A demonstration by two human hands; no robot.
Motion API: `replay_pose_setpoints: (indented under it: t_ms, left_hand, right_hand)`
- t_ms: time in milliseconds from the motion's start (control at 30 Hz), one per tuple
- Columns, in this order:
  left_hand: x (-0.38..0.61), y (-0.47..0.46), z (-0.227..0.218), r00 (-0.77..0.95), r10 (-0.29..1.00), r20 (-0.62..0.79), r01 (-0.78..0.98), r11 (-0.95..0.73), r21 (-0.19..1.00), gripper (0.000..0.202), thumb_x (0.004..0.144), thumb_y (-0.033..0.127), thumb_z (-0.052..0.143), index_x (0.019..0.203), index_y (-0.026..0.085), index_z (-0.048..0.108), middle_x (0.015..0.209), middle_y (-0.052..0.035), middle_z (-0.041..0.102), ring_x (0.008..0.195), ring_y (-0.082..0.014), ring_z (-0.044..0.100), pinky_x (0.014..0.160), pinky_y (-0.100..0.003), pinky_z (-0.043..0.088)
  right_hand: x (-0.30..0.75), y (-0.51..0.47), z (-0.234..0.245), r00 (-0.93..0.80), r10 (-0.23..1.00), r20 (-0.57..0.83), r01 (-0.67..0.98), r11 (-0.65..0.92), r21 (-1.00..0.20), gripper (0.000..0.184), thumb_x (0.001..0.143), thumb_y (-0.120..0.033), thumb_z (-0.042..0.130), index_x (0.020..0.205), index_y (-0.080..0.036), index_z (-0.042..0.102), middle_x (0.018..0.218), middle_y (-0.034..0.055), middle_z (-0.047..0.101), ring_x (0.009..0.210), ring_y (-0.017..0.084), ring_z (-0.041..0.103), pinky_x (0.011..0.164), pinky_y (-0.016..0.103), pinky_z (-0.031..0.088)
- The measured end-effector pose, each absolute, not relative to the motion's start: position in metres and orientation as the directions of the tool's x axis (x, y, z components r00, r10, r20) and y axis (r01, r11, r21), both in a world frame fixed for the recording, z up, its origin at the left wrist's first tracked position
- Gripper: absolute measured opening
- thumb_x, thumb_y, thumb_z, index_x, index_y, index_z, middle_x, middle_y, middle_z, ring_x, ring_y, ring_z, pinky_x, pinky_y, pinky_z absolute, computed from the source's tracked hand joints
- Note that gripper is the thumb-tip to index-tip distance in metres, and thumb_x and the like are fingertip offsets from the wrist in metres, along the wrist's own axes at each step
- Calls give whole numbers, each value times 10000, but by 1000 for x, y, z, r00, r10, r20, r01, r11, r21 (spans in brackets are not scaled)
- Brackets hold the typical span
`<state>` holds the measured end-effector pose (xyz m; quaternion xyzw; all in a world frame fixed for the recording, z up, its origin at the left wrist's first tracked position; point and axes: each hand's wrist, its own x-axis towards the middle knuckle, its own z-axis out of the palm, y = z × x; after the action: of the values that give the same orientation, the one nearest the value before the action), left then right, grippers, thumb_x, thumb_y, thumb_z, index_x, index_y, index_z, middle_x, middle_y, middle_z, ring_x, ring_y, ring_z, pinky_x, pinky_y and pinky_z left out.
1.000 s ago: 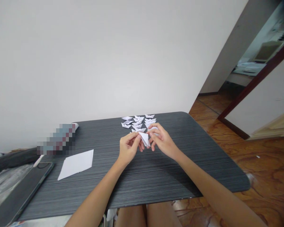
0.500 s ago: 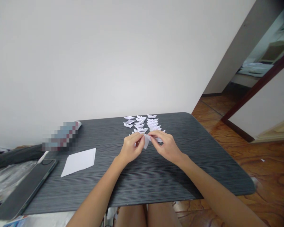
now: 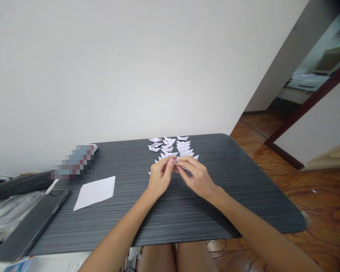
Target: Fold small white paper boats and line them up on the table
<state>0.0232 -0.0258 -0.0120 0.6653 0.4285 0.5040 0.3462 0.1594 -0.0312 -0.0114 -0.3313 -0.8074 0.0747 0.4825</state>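
Observation:
Above the middle of the table, my left hand point(image 3: 160, 176) and my right hand point(image 3: 197, 174) meet fingertip to fingertip. Both pinch a small piece of folded white paper point(image 3: 176, 160), most of it hidden behind the fingers. Just beyond them, several white folded paper boats point(image 3: 184, 148) stand in rough columns, and my hands block part of the nearest ones. A stack of white paper sheets point(image 3: 95, 192) lies on the table to the left of my left hand.
The dark table point(image 3: 124, 223) has a ribbed-looking top and stands against a white wall point(image 3: 147, 68). A blurred-out object point(image 3: 75, 162) is at its back left corner. Along the left edge lies a dark flat slab point(image 3: 31, 226), with clear plastic wrapping point(image 3: 14, 211) beside it.
My hands have drawn closer together and my left hand has turned more upright. The folded paper, which hung visibly between them, is now mostly covered by the fingers.

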Motion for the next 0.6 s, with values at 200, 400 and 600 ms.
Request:
replay_pose_setpoints:
  t_ms: [200,400,600]
  left_hand:
    - [17,-21,-8,172,949,264,185,-295,938,323,764,286,492,1009,89,568,505,12,547,397,-76,470,450,-197,411]
    - [6,-22,7,595,790,147,254,-359,898,299,770,211,462,1061,148,497,701,-13,583,501,-72,466,447,-171,346]
    - [6,-27,3,634,764,122,456,-496,739,247,766,137,436,1009,177,419,665,15,537,536,-96,472,495,-193,363]
  right_hand:
    - [163,-30,-3,-252,640,725,407,750,-521,134,804,-149,456,835,-167,585,869,67,584,789,140,549,717,271,457]
    - [182,-17,1,-495,848,190,366,402,-839,149,753,-240,523,809,-130,607,666,11,583,554,90,497,539,214,406]
    - [181,-17,-9,-634,769,-82,306,153,-940,233,713,-197,545,923,-122,475,456,-89,433,377,52,384,392,162,292]
